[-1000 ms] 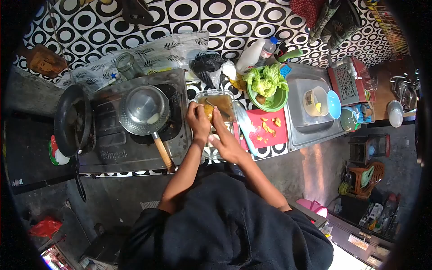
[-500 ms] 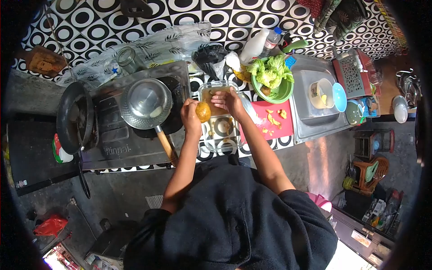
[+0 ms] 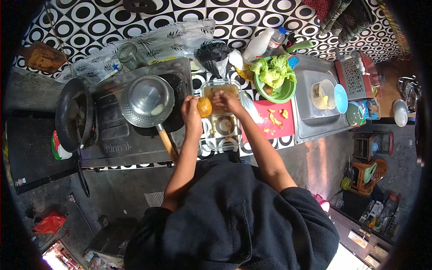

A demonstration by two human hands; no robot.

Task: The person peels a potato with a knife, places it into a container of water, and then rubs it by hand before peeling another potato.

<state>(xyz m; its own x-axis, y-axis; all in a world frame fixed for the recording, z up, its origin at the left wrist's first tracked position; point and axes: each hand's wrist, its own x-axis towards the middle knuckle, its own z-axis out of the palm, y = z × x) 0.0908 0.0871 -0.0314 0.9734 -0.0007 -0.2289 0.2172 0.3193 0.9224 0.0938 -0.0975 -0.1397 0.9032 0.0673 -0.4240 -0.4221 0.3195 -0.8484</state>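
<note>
My left hand point(image 3: 191, 113) holds a round golden-brown ball point(image 3: 204, 107) at the left edge of a glass container point(image 3: 220, 83) with brownish contents. Over that container is my right hand point(image 3: 228, 101), its fingers apart and nothing visible in them. Nearer my body lies a second glass piece point(image 3: 225, 146), see-through, with brown bits on it. Right of my right wrist, a red cutting board point(image 3: 285, 128) carries orange-yellow pieces point(image 3: 275, 119).
A steel pan point(image 3: 147, 101) with a wooden handle rests on the stove point(image 3: 112, 158). A black wok point(image 3: 74, 114) is farther left. Behind the board are a green bowl point(image 3: 290, 92) with lettuce point(image 3: 273, 72) and bottles. The sink point(image 3: 306, 108) holds a tub point(image 3: 323, 94).
My right hand's fingers have bent slightly and drawn in over the container. The ball in my left hand is turned or shifted a little. The whole view has moved slightly.
</note>
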